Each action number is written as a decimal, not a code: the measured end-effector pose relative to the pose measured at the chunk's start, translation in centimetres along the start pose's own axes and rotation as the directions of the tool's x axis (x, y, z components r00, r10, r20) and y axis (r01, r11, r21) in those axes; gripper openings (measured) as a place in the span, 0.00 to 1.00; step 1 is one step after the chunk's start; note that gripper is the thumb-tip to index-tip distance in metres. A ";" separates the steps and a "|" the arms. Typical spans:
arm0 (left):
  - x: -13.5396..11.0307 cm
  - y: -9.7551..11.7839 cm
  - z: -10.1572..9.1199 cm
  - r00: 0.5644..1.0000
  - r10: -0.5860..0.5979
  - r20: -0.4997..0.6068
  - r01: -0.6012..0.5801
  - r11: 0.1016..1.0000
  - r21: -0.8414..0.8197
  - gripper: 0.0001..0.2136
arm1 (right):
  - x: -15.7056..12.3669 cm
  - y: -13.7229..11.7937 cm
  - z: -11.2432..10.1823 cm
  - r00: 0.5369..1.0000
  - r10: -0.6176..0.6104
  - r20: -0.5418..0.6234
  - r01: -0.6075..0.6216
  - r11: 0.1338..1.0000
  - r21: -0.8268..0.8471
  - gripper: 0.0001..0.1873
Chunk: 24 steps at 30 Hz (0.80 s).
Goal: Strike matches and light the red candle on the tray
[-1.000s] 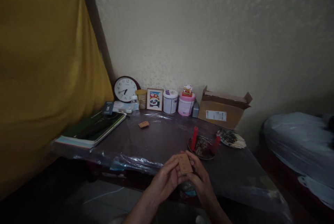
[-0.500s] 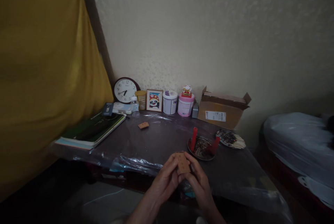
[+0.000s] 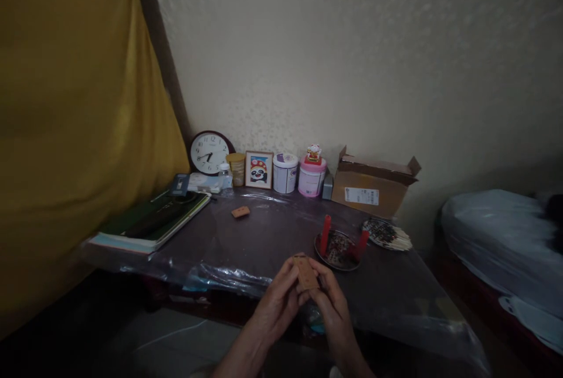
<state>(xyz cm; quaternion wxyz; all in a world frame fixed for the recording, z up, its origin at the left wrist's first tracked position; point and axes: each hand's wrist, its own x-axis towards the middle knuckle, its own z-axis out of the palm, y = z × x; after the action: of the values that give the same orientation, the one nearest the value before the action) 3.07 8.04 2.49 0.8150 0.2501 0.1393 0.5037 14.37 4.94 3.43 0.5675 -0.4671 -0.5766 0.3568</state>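
Observation:
Both hands meet above the table's front edge, around a small brown cardboard matchbox [image 3: 307, 274] with faint marks on its face. My left hand [image 3: 281, 293] grips its left side, fingers curled behind it. From the right, my right hand [image 3: 332, 299] closes on the box, with the thumb near its lower end. A narrow dark strip shows along the top end of the box. Just beyond my right hand is a round metal plate [image 3: 338, 266] with two red candles, one upright [image 3: 325, 236] and one leaning [image 3: 362, 244], over dark residue. Neither candle shows a flame.
A similar brown piece [image 3: 240, 212] lies on the plastic-covered table [image 3: 268, 234]. Matchsticks, many blackened, fill another plate [image 3: 387, 233]. Along the wall stand a clock [image 3: 210, 152], a panda picture [image 3: 259, 170], tins [image 3: 285, 174] and a carton [image 3: 369, 184]. Books [image 3: 153, 222] lie left.
The view has shifted slightly. Both hands keep hold of the matchbox, which is turned a little, and the dark strip at its top end shows more clearly.

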 end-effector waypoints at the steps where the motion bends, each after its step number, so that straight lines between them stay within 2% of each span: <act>1: 0.0 0.0 -0.1 1.000 -0.006 -0.004 0.006 1.000 0.002 0.12 | 0.0 0.1 0.2 1.000 -0.013 -0.016 0.013 1.000 -0.003 0.17; 4: 0.1 0.0 -0.2 1.000 -0.026 -0.007 0.026 1.000 -0.002 0.14 | 0.0 0.6 0.5 0.995 -0.052 -0.081 0.050 0.998 -0.030 0.15; 6: 0.1 0.2 -0.2 0.999 -0.046 0.000 0.046 0.999 -0.020 0.15 | 0.2 1.0 0.3 0.995 -0.070 -0.074 0.066 0.996 -0.055 0.16; 10: -0.2 0.9 -0.3 0.998 -0.058 0.026 0.059 0.996 -0.068 0.15 | 1.4 1.3 -1.6 0.988 -0.055 0.145 0.059 0.998 -0.028 0.22; 11: -0.2 1.1 -0.4 0.997 -0.073 0.033 0.075 0.994 -0.073 0.15 | 1.7 1.2 -2.2 0.987 -0.039 0.156 0.042 0.999 -0.014 0.21; 16: -0.5 1.2 -0.8 0.969 -0.237 0.064 0.239 0.971 -0.021 0.16 | 2.7 1.1 -4.1 0.998 0.050 0.043 -0.047 0.996 -0.078 0.11; 24: -0.8 0.9 -1.0 0.942 -0.335 0.039 0.331 0.940 0.083 0.15 | 2.4 1.3 -3.8 0.987 0.115 0.109 -0.105 0.990 -0.097 0.10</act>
<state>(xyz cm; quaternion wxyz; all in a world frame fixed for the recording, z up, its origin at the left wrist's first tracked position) 1.58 7.95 2.14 0.8818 0.2666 0.1772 0.3464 18.52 7.17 3.32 0.4913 -0.5024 -0.5969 0.3873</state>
